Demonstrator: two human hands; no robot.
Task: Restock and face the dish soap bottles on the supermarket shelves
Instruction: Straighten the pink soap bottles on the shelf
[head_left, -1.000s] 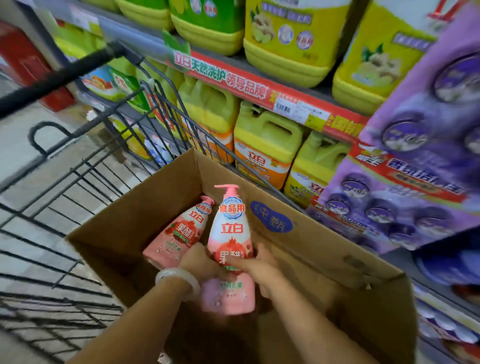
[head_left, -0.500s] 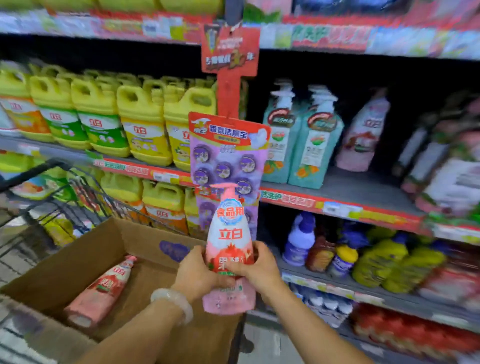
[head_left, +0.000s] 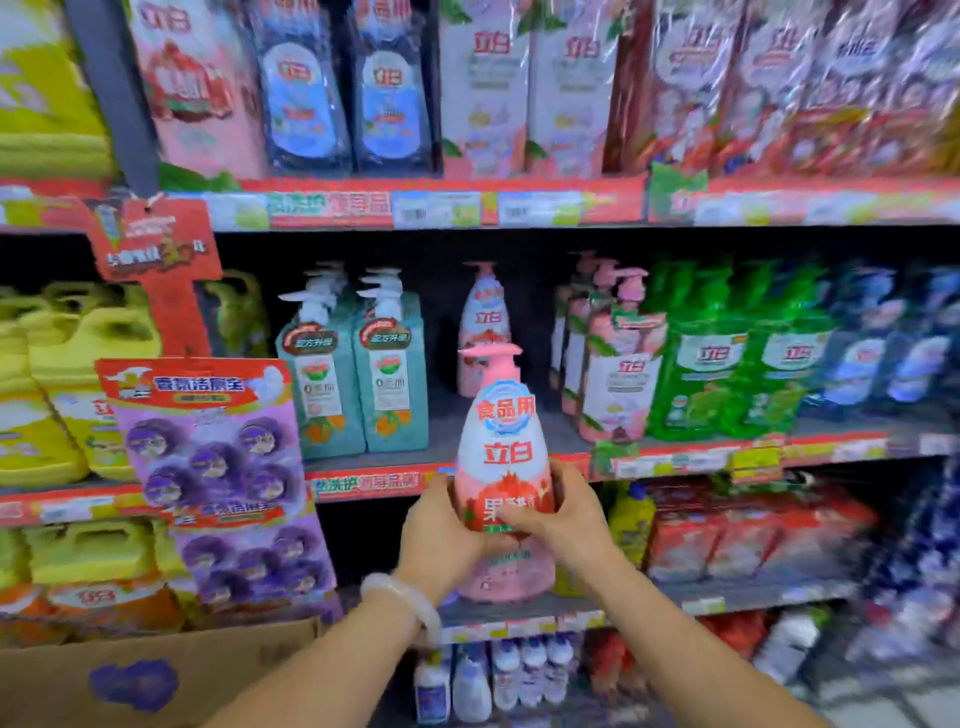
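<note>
Pink plastic fills our grip: we hold the pink pump-top dish soap bottle (head_left: 503, 488) upright between both hands, the left hand (head_left: 441, 540) wrapped round its left flank and the right hand (head_left: 566, 519) curled round its right, label facing us, out in front of the grey middle shelf (head_left: 447, 441). We judge that we are mid-restock, carrying one bottle to its slot. Behind it a single matching pink bottle (head_left: 483, 322) stands far back in a gap between the two teal pump bottles (head_left: 353, 364) and the shrink-wrapped pink twin packs (head_left: 618, 358). Our next move, as we read it, is to set the bottle down in that gap near the shelf's front edge, label outward, without knocking the neighbours. At lower left the brown cardboard box (head_left: 208, 670) shows only its wall; we cannot see what is inside it.
</note>
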